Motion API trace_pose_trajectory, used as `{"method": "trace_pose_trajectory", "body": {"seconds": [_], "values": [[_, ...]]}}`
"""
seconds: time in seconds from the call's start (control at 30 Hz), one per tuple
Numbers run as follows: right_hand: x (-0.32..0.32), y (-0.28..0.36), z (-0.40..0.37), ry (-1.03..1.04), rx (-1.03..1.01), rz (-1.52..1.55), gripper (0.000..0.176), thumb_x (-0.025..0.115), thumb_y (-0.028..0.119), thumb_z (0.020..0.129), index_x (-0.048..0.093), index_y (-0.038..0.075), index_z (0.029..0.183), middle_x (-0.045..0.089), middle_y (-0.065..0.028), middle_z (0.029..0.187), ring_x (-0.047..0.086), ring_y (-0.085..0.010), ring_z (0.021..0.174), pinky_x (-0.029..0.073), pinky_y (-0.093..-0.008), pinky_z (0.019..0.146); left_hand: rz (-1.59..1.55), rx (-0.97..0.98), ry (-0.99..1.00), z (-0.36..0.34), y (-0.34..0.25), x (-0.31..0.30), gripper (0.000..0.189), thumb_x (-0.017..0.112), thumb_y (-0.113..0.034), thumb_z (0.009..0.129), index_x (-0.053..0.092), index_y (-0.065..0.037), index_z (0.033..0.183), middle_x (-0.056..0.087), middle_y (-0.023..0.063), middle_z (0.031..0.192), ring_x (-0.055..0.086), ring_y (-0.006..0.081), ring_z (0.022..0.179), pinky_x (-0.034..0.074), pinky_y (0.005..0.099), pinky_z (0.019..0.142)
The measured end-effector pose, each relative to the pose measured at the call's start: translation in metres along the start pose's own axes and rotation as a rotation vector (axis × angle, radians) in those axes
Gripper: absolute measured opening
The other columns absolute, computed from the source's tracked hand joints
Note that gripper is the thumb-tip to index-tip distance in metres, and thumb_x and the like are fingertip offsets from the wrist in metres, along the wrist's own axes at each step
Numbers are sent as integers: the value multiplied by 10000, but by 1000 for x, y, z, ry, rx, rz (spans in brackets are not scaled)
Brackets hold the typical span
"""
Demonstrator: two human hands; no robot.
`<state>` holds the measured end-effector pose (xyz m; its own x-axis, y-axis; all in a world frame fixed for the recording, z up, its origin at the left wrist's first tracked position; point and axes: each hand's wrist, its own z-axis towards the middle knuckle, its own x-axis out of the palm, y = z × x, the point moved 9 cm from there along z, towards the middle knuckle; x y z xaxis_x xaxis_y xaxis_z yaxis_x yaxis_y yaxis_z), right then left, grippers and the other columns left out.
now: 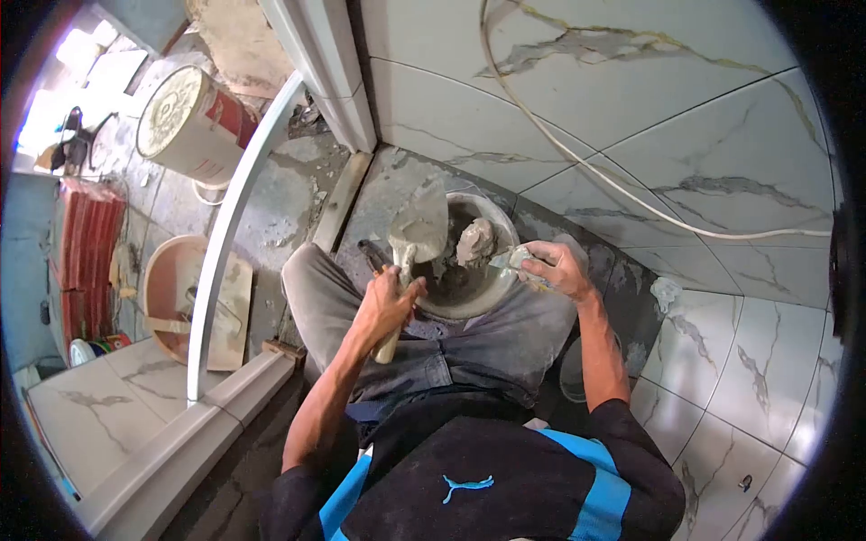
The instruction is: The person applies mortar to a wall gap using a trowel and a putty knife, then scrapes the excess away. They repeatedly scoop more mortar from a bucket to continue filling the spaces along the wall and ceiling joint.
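My left hand [390,302] is closed round the handle of a trowel [420,227], whose broad, mortar-smeared blade points away from me over the left rim of a round basin [499,293]. My right hand [557,270] pinches a small scraper [512,260] with a pale, dirty handle, its blade pointing left over the basin. Grey mortar [476,242] is heaped beside the scraper's tip, and more lies inside the basin. The basin stands between my bent knees. Part of its inside is hidden by the trowel and my left hand.
A white frame [232,212] crosses the left side. Beyond it are a paint bucket [194,126], a pinkish tub [170,311] and stacked red pieces [88,248]. A pale hose [577,160] hangs along the marbled wall. Behind my right knee stands a small bucket [574,371].
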<state>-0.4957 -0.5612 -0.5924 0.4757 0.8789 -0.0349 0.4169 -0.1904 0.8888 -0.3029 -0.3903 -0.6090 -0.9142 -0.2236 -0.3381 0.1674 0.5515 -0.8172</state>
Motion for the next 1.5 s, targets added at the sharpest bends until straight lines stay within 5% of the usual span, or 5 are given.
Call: {"method": "trace_pose_trajectory", "body": {"seconds": [0.3, 0.67, 0.83, 1.4, 1.5], "values": [[53, 47, -26, -584, -935, -1135, 540, 642, 49, 751, 526, 229, 1246, 500, -86, 987, 543, -244, 908, 480, -351, 747, -234, -72, 274, -47, -37, 16, 308, 524, -313, 915, 517, -9, 869, 539, 12, 645, 501, 74, 466, 393, 244, 412], [37, 45, -39, -580, -944, -1221, 487, 660, 79, 740, 577, 289, 1171, 510, -56, 990, 555, -234, 896, 476, -352, 762, -305, -76, 314, -58, -39, 14, 285, 517, -256, 920, 496, 12, 1014, 462, -14, 559, 455, 72, 413, 345, 229, 374], [-2, 39, -48, -608, -846, -1230, 497, 679, 82, 732, 560, 244, 1187, 534, -66, 972, 564, -248, 845, 468, -369, 719, -295, -101, 199, -65, -71, -24, 226, 542, -206, 895, 486, -4, 809, 501, 16, 546, 481, 78, 453, 372, 254, 438], [20, 360, -181, -94, -103, 23, 425, 605, 224, 864, 499, -47, 1174, 584, -158, 1046, 554, -217, 1068, 445, -314, 848, -214, -208, 122, -226, -328, -122, 277, 571, -258, 885, 518, 11, 925, 509, 31, 589, 486, 95, 494, 392, 274, 462], [19, 418, -231, -82, -335, -118, 394, 625, 189, 842, 524, -27, 1156, 581, -123, 977, 590, -212, 939, 471, -317, 763, -336, -256, 50, -262, -384, -140, 297, 567, -269, 887, 511, 20, 929, 519, 26, 614, 479, 95, 493, 389, 266, 461]]}}
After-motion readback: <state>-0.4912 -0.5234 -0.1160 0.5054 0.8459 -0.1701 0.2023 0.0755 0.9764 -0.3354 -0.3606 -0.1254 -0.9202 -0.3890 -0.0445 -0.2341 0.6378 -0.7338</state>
